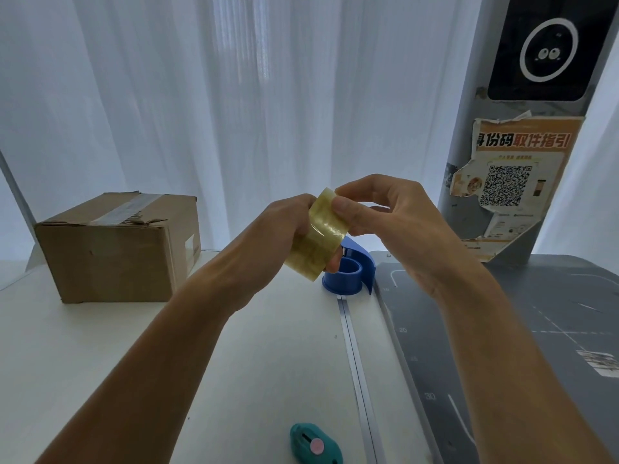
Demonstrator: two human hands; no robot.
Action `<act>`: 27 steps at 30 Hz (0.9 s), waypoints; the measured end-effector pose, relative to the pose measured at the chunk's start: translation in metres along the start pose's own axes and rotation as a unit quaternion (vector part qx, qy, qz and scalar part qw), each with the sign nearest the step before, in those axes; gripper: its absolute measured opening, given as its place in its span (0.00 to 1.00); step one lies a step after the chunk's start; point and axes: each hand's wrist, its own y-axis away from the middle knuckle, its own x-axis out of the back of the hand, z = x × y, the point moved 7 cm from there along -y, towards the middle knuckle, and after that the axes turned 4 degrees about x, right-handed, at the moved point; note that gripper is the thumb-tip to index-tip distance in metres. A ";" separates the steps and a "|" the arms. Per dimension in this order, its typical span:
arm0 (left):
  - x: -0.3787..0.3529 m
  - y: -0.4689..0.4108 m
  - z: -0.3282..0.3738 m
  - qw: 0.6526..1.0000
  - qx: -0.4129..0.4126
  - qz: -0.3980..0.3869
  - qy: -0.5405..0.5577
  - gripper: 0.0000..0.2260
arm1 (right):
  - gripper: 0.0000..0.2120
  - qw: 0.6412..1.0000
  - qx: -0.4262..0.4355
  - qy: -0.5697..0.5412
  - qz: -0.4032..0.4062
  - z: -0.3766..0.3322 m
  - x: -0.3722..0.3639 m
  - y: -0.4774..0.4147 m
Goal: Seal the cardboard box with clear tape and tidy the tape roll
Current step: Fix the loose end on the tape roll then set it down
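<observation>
Person, two limbs: left hand (pixel 284 229) and right hand (pixel 385 216), both bare, fingernails (pixel 339 206) short and plain; slender forearms (pixel 201 313), bare as far as they show.

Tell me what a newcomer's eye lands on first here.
The yellowish tape roll at centre, gripped by the left hand while the right hand pinches its upper edge. Next, the cardboard box on the white table at far left, a tape strip across its top, and the blue tape dispenser on the table beyond the roll.
</observation>
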 end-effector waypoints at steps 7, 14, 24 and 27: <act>0.001 0.001 -0.002 1.000 0.026 0.001 0.000 0.27 | 0.16 1.000 -0.001 0.011 -0.005 -0.003 0.001 0.001; 0.003 0.002 0.005 1.000 0.006 -0.005 -0.007 0.22 | 0.16 1.000 -0.005 0.012 -0.011 -0.004 -0.001 0.001; 0.000 -0.002 0.002 1.000 0.001 -0.009 -0.025 0.29 | 0.16 1.000 -0.002 -0.001 -0.002 -0.008 0.003 0.002; 0.001 -0.002 0.004 0.999 -0.016 -0.001 -0.028 0.25 | 0.17 1.000 -0.002 -0.005 -0.005 -0.008 0.002 0.003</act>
